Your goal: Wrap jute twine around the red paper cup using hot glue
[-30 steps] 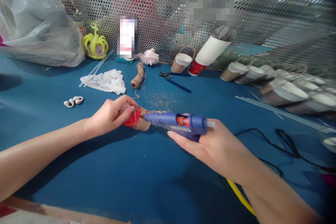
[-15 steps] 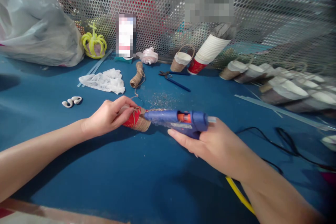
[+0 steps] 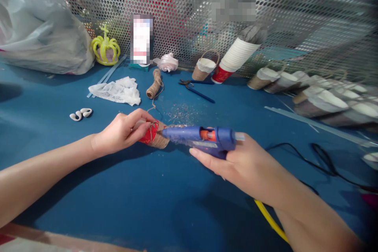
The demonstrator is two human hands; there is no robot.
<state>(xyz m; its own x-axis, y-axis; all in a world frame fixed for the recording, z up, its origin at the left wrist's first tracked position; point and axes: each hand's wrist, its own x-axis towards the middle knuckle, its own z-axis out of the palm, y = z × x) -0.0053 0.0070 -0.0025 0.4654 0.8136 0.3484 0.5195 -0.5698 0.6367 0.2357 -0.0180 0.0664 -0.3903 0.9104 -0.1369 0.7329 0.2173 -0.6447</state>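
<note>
My left hand (image 3: 126, 130) is closed on a red paper cup (image 3: 147, 137) lying on its side, its lower part wound with brown twine (image 3: 160, 140). The fingers cover much of the cup's open end. In my right hand (image 3: 236, 161) is a blue glue gun (image 3: 201, 136), its nozzle touching or very close to the twine-wrapped part. A clear glue stick (image 3: 239, 136) pokes out of the gun's back. From the cup a loose strand leads up to a roll of twine (image 3: 154, 84) on the table.
Pliers (image 3: 196, 89), a white cloth piece (image 3: 116, 91) and small white shell-like pieces (image 3: 81, 114) lie around. Behind stand a finished twine cup (image 3: 203, 69) and stacked paper cups (image 3: 236, 61). Several wrapped cups (image 3: 319, 98), glue sticks (image 3: 313, 124) and a black cord (image 3: 321, 161) are on the right.
The glue gun has shifted very slightly down and to the right, its tip still at the twine. My left hand and the cup are almost unmoved.
</note>
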